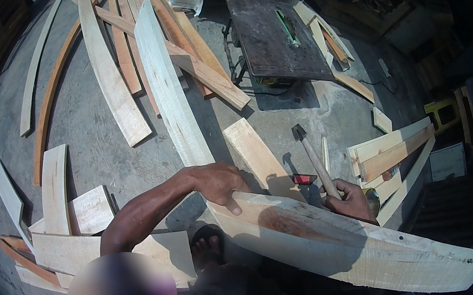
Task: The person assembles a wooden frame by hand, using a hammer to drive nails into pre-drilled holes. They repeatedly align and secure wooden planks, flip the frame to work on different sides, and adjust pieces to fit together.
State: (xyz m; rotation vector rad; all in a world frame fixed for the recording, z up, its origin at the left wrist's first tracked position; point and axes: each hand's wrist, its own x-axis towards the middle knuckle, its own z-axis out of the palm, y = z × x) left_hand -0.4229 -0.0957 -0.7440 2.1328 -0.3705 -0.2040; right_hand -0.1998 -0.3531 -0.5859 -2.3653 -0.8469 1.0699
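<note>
Wood in L hand: long pale board (332, 239), along nr edge of floor (137, 166), one end toward nr R corner; can't tell if 1 pc or 2 meeting under hand.
L hand (222, 185): clamped on pale board, thumb on face, fingers mostly hidden.
R hand (348, 201): closed round handle of hammer (319, 166), head up, clear of board.
Planks (109, 74): loose, some overlapping, toward far L corner of floor.
Short boards (65, 250): heaped, nr L corner.
Board stack (398, 150): by R edge.
Saw bench (276, 38): toward far edge, green-edged slot in top.
Progress: stock prob. cut; hammer not on wood; dark spot nr board's R end, nail or hole unclear. Most pcs loose, so much looks left.
</note>
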